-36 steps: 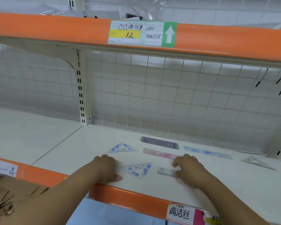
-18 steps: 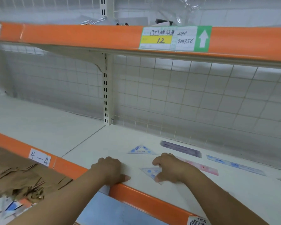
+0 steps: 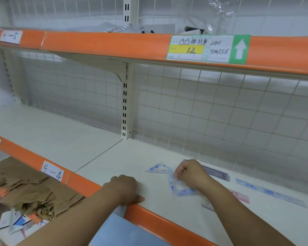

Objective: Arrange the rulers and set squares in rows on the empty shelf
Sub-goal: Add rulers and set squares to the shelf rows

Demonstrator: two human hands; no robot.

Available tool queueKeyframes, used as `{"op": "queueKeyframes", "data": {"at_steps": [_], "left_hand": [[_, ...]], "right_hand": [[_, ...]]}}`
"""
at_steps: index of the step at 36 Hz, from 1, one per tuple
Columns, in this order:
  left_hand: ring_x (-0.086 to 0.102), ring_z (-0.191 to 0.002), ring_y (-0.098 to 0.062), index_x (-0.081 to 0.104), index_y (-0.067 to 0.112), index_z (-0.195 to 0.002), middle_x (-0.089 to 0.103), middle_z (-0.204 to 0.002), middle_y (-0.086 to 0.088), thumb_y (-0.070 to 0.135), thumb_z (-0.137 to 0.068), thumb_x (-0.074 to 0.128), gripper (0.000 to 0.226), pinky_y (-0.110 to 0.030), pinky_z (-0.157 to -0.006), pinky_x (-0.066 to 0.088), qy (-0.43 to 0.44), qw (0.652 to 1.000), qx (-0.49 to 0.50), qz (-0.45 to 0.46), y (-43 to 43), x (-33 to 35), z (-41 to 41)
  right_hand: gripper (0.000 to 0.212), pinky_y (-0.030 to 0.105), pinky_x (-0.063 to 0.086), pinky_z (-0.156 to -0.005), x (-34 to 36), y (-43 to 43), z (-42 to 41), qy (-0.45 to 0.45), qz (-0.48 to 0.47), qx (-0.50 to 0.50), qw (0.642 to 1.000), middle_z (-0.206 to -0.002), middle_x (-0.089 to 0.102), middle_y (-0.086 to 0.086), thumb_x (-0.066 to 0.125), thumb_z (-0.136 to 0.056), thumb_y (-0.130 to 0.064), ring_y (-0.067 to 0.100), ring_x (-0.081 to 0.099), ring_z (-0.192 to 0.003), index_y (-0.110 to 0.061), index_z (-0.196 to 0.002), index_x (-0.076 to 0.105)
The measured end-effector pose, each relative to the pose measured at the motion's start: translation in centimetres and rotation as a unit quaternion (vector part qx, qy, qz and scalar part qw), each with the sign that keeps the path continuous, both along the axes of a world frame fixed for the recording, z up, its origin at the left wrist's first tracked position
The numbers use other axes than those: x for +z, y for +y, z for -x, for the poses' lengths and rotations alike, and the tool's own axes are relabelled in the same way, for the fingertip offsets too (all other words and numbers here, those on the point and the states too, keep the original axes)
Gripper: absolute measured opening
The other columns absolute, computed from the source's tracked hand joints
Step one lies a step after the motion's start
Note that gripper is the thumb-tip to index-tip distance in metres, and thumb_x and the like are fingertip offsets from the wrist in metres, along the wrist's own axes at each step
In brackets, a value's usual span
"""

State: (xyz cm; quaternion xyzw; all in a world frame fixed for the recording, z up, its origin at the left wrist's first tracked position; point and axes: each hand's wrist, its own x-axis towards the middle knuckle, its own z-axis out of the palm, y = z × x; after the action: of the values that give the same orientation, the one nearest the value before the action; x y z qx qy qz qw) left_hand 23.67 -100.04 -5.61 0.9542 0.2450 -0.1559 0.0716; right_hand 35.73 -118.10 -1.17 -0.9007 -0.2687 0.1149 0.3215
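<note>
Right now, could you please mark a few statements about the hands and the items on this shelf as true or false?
1. The right hand grips a blue-patterned set square. True.
2. The left hand holds a ruler. False: it holds nothing and rests on the shelf at its orange front edge.
3. A second set square lies on the shelf, just left of the right hand. True.
4. The blue ruler lies left of the left hand. False: it lies far to the right, beyond the right forearm.
</note>
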Motion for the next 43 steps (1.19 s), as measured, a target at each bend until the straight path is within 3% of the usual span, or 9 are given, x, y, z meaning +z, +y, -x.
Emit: {"op": "queueKeyframes", "data": {"at_steps": [2,4,8,16,25,29,33,36,43], "left_hand": [[0.052,-0.106,-0.026,0.056,0.014,-0.108,0.055,-0.103,-0.005,0.057,-0.086,0.055,0.048,-0.035,-0.094,0.043,-0.003,1.000,-0.007,-0.006,-0.5,0.3,0.0],[0.053,-0.110,-0.026,0.057,0.012,-0.113,0.058,-0.110,-0.007,0.050,-0.090,0.055,0.044,-0.031,-0.090,0.039,-0.006,1.000,-0.024,-0.014,-1.1,0.8,-0.1],[0.054,-0.113,-0.024,0.056,0.009,-0.119,0.059,-0.122,-0.008,0.041,-0.094,0.054,0.040,-0.028,-0.083,0.035,-0.015,0.998,-0.047,-0.027,-1.7,1.6,-0.1],[0.052,-0.114,-0.025,0.054,0.009,-0.122,0.057,-0.124,-0.009,0.040,-0.095,0.052,0.041,-0.030,-0.088,0.037,-0.028,0.997,-0.060,-0.027,-2.1,1.9,0.5],[0.050,-0.114,-0.027,0.054,0.007,-0.123,0.055,-0.125,-0.013,0.038,-0.096,0.052,0.041,-0.029,-0.084,0.033,-0.042,0.998,-0.052,-0.019,-2.5,2.1,0.9],[0.050,-0.114,-0.027,0.053,0.007,-0.124,0.054,-0.125,-0.014,0.039,-0.095,0.052,0.043,-0.029,-0.083,0.032,-0.042,0.998,-0.047,-0.016,-2.6,2.3,1.0],[0.048,-0.116,-0.028,0.052,0.006,-0.126,0.053,-0.127,-0.014,0.039,-0.096,0.052,0.044,-0.029,-0.084,0.032,-0.040,0.998,-0.048,-0.018,-2.6,2.5,0.9],[0.048,-0.116,-0.028,0.051,0.006,-0.127,0.052,-0.128,-0.014,0.039,-0.096,0.052,0.045,-0.030,-0.087,0.034,-0.040,0.998,-0.048,-0.019,-2.7,2.6,1.0],[0.046,-0.117,-0.028,0.051,0.006,-0.126,0.051,-0.128,-0.015,0.042,-0.095,0.052,0.047,-0.033,-0.094,0.034,-0.031,0.997,-0.056,-0.034,-2.6,2.5,0.8]], "right_hand": [[0.019,0.024,0.043,-0.055,0.1,-0.3,-0.3,0.060,-0.092,-0.033,0.993,-0.078,0.065,0.005,0.057,-0.087,-0.002,0.016,0.053,-0.061,-0.013,-0.072,0.063],[0.011,0.026,0.042,-0.051,0.0,-0.2,-0.4,0.117,-0.136,-0.061,0.982,-0.076,0.056,0.004,0.058,-0.090,-0.004,0.016,0.049,-0.057,-0.012,-0.098,0.059],[0.061,0.028,0.049,-0.051,-0.6,0.2,-0.4,0.202,-0.178,-0.073,0.960,-0.078,0.054,0.008,0.052,-0.089,0.005,0.019,0.055,-0.057,-0.018,-0.142,0.032],[0.023,0.026,0.050,-0.055,-1.2,1.8,-0.4,0.281,-0.287,-0.144,0.904,-0.076,0.057,0.013,0.050,-0.092,0.006,0.019,0.057,-0.059,-0.003,-0.113,0.050],[0.015,0.029,0.049,-0.061,-2.6,3.8,-1.5,0.329,-0.343,-0.182,0.861,-0.080,0.061,0.014,0.054,-0.092,0.004,0.020,0.059,-0.063,-0.005,-0.103,0.050],[0.020,0.025,0.045,-0.061,-2.8,4.1,-2.1,0.343,-0.314,-0.171,0.869,-0.076,0.058,0.010,0.043,-0.099,-0.001,0.018,0.060,-0.050,-0.008,-0.080,0.047],[0.030,0.017,0.036,-0.039,-3.3,4.3,-2.7,0.280,-0.254,-0.174,0.909,-0.047,0.056,0.005,0.044,-0.094,0.004,0.015,0.049,-0.033,-0.013,-0.070,0.042],[0.024,0.021,0.036,-0.044,-3.8,4.6,-3.0,0.180,-0.191,-0.186,0.947,-0.060,0.056,0.010,0.054,-0.090,0.000,0.020,0.048,-0.043,-0.015,-0.071,0.049],[0.027,0.024,0.029,-0.049,-3.9,4.4,-3.5,0.011,-0.023,-0.125,0.992,-0.060,0.046,0.003,0.054,-0.087,-0.008,0.020,0.045,-0.055,-0.013,-0.061,0.045]]}}
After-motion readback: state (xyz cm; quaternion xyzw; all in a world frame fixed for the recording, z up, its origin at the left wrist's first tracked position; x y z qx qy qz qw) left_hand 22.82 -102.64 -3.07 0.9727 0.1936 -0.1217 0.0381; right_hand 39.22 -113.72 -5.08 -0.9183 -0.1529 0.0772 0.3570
